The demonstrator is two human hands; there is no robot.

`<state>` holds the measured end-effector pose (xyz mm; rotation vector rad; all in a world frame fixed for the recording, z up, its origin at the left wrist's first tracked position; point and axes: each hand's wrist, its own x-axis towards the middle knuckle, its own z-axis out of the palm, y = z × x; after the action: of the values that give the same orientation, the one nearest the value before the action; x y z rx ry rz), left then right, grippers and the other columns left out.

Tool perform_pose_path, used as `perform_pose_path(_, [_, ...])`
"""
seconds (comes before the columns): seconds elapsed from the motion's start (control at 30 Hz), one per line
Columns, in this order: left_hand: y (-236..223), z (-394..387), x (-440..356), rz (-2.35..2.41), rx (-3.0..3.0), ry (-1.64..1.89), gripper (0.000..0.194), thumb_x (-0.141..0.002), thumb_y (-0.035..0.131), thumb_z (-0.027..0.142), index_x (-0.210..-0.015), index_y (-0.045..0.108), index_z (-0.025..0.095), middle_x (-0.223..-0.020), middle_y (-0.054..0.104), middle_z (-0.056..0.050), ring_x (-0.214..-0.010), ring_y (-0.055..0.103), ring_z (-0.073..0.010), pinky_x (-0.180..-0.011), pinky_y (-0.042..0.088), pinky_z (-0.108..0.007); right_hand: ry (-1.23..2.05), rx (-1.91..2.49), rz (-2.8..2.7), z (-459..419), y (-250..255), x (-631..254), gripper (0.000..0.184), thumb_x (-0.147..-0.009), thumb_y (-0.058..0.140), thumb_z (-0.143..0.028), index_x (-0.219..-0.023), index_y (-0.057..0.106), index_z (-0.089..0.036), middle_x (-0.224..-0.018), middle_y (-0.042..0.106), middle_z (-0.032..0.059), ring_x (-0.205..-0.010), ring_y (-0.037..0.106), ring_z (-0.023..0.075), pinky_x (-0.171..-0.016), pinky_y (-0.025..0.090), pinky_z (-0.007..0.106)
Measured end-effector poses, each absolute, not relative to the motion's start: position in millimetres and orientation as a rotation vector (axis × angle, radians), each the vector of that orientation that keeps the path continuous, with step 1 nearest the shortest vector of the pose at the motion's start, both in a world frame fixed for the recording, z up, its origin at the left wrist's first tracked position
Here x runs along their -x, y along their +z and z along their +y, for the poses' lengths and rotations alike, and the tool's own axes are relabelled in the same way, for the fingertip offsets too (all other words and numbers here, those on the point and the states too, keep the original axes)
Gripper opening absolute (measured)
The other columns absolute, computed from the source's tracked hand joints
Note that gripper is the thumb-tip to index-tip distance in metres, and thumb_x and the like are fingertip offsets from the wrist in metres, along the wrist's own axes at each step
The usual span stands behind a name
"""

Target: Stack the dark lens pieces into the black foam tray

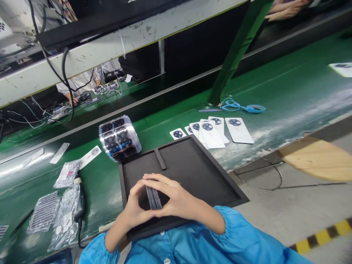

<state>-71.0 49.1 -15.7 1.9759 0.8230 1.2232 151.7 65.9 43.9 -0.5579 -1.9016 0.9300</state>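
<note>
A stack of thin plates point(154, 198) is held edge-up over the near part of a black tray point(189, 161); we cannot tell whether its lower edge touches the tray floor. The left hand point(134, 207) and right hand point(176, 196) pinch it between them, fingers at the far end, thumbs at the near end. We judge the gathering of these plates as done, since they form one bundle; squaring looks partial, the edges being slightly fanned, and the stack is not yet set down. Within the tray we see a dark strip point(160, 159). Beyond the tray's far edge, white cards point(211, 135) lie loose and overlapping on the green bench point(159, 134), unsorted as far as we can judge. Beside the tray stands a wound film roll point(120, 138), touched by neither hand.
</note>
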Motion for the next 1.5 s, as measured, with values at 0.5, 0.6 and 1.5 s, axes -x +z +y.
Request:
perform_pose_path(0.5, [2.3, 67.4, 51.1, 0.950, -1.986, 0.812, 0.052, -0.082, 0.078, 0.044, -0.111, 0.041, 0.022, -0.116, 0.056, -0.012, -0.106, 0.063, -0.0286, -0.089, 0.056, -0.048, 1.154, 0.767, -1.764, 79.1, 41.4, -156.2, 0.075, -0.072, 0.090, -0.033, -0.140, 0.059, -0.029, -0.131, 0.057, 0.0070, -0.121, 0.058, 0.0245, -0.109, 0.046, 0.037])
perform_pose_path(0.6, [36.0, 80.9, 51.9, 0.960, -1.700, 0.539, 0.054, -0.079, 0.083, 0.036, -0.114, 0.043, 0.023, -0.119, 0.061, -0.008, -0.112, 0.064, -0.0256, -0.098, 0.054, -0.043, 1.377, 0.982, -1.284, 85.4, 40.6, -145.1, 0.063, -0.069, 0.088, -0.033, -0.126, 0.065, -0.023, -0.114, 0.067, 0.0052, -0.104, 0.066, 0.0222, -0.096, 0.054, 0.034])
perform_pose_path(1.5, [10.9, 175.5, 64.0, 1.602, -2.896, 0.166, 0.055, -0.094, 0.042, 0.005, -0.147, 0.049, 0.016, -0.115, 0.069, -0.015, -0.101, 0.068, -0.0257, -0.086, 0.054, -0.039, 0.963, 1.161, -2.180, 213.5, 16.1, -167.9, 0.050, -0.079, 0.082, -0.014, -0.126, 0.067, -0.019, -0.133, 0.060, 0.0123, -0.129, 0.053, 0.0309, -0.115, 0.037, 0.048])
